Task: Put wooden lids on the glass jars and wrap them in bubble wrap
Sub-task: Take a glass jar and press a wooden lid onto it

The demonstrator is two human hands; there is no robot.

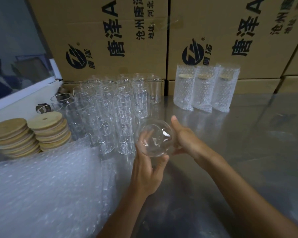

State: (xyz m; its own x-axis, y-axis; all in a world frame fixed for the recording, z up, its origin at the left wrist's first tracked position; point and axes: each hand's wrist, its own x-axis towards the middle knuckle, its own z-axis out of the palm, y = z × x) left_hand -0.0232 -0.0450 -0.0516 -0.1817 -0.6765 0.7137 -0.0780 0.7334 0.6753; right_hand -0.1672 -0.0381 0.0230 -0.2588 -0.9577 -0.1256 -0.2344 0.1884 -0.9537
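1. Holding one glass jar [156,137] tilted above the desk [230,143], you have both hands on it, its open mouth turned toward you.
2. Your left hand [147,174] grips the jar from below, thumb curled against the near rim and fingers showing through the glass.
3. Your right hand [183,136] wraps the jar's right side, thumb pointing up along its wall.
4. Just left of the held jar, a cluster of empty glass jars [113,109] stands upright on the desk, without lids.
5. Two stacks of wooden lids [31,134] sit at the left edge, beside that cluster.
6. A sheet of bubble wrap [46,189] lies spread across the near left of the desk, in front of the lids.
7. Three wrapped jars [206,88], lids on, stand side by side at the back, against the cardboard boxes [110,36].
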